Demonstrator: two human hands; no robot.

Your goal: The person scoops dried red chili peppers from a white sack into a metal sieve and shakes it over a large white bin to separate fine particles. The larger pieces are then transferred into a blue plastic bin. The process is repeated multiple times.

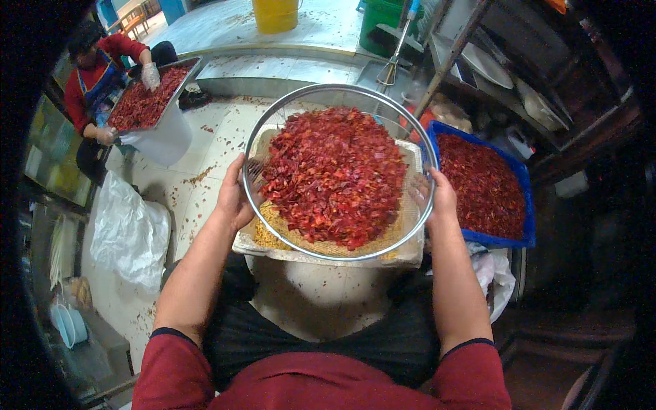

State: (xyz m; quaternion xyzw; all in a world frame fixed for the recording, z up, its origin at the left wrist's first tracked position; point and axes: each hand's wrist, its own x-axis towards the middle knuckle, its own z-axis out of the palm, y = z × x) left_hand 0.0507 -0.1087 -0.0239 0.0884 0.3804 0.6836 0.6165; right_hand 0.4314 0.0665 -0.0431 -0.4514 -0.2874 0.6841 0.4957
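Note:
A round wire-mesh sieve (340, 258) with a shiny metal rim is held level between my two hands. Chopped dried red chillies (335, 174) are heaped in it. My left hand (237, 192) grips the rim at the left, its fingers partly behind the mesh. On the opposite side my right hand (439, 192) holds the rim, fingers showing through the mesh. Beneath the sieve stands a whitish box (328, 260), partly hidden by it. Yellow seeds (266, 233) lie inside that box, seen at its left and through the mesh.
At my right is a blue crate (530, 205) full of red chilli pieces. A person (95, 77) in plastic gloves works over a tub (166, 136) of chillies at far left. A white plastic bag (130, 230) lies on the floor. Beyond stand a step (277, 72), a yellow bucket (275, 15) and shelving (492, 77).

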